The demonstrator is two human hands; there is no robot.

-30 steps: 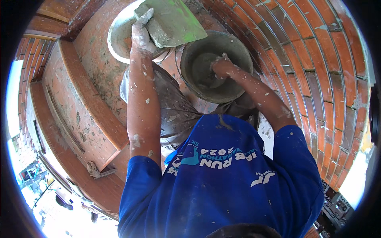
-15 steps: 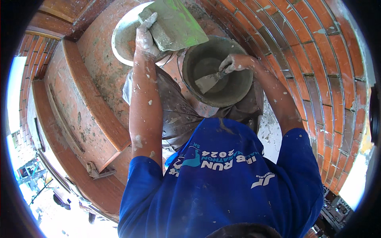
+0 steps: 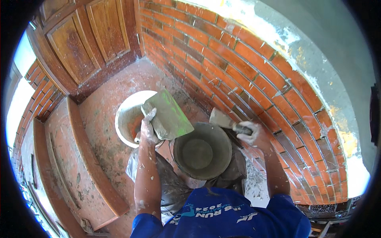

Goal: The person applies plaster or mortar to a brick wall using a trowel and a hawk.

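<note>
My left hand [image 3: 148, 127] is closed round the handle of a plastering float [image 3: 173, 116], a flat green board coated with grey mortar. It is held over the edges of two buckets. Beneath its right edge stands a dark, mortar-smeared bucket [image 3: 225, 152] between my knees, with a thin grey layer at its bottom. My right hand [image 3: 254, 135] grips the handle of a putty knife [image 3: 221, 118]. Its broad, grey-coated blade points left, past the dark bucket's far right rim and close to the brick wall.
A white bucket [image 3: 121, 123] stands left of the float, partly hidden by it. Brick wall [image 3: 246, 79] curves along the right side. A panelled wooden door [image 3: 75, 43] is at the far left. Wood-edged steps [image 3: 85, 150] drop away to my left. The floor is splattered.
The view has tipped up, showing more wall and the door. My right hand has lifted the putty knife out of the dark bucket toward the wall. My left hand still holds the float.
</note>
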